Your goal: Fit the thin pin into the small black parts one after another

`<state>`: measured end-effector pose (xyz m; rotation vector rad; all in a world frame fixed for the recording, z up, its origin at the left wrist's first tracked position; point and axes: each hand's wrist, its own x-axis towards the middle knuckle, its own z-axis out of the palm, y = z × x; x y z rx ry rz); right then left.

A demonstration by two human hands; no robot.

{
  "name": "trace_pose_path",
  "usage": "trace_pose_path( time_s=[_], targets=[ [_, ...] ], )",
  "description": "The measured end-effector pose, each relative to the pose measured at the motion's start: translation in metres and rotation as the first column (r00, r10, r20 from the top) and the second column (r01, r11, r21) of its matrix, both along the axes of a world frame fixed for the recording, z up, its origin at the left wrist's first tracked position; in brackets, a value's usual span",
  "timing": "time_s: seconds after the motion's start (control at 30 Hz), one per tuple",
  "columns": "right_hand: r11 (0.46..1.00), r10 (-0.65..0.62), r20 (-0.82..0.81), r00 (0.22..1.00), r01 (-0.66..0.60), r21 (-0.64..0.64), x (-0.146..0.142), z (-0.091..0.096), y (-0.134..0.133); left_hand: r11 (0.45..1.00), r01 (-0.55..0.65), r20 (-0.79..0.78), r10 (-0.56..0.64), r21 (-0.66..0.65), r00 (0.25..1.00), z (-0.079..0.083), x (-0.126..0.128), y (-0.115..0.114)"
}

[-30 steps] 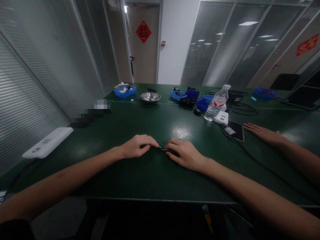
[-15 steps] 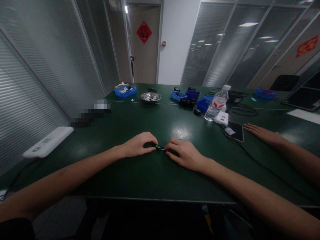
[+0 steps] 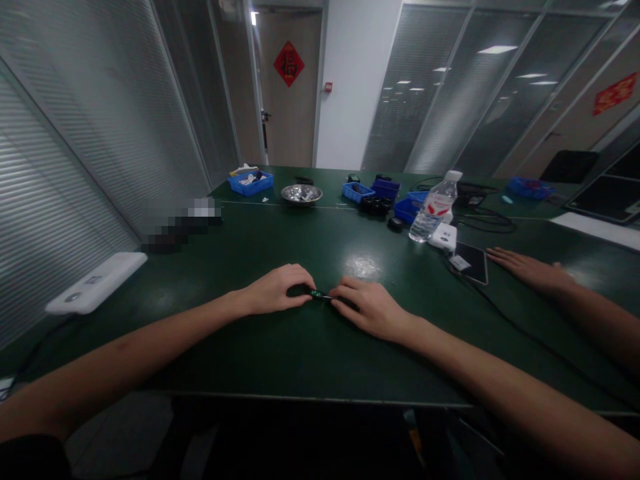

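Both of my hands rest on the dark green table (image 3: pixel 300 347), fingertips almost meeting near its middle. My left hand (image 3: pixel 276 291) is curled, its fingers pinching a small dark part with a green tip (image 3: pixel 315 293). My right hand (image 3: pixel 371 308) is closed too, holding a thin dark tool (image 3: pixel 334 299) whose tip points at that small part. Most of what each hand grips is hidden under the fingers.
Another person's hand (image 3: pixel 525 268) lies flat at the right, beside a black phone (image 3: pixel 471 261), a white charger (image 3: pixel 443 236) and a water bottle (image 3: pixel 431 207). Blue bins (image 3: pixel 251 183), a metal bowl (image 3: pixel 301 194) and cables sit at the back. A white device (image 3: pixel 95 283) lies left.
My left hand has shifted slightly right and closed more over the small part. The other person's hand has stayed put.
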<state>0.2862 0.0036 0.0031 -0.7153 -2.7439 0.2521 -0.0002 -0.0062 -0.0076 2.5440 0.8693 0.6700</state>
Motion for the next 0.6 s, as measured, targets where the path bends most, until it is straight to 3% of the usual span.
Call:
trace_pose_path(
  time_s=[0.6],
  targets=[
    [1.0,-0.015,-0.033,0.999,0.014,-0.015,0.0009,-0.0028,0.0004,0.999,-0.032,0.015,0.033,-0.014,0.999,0.0077,0.0029,-0.0052]
  ],
)
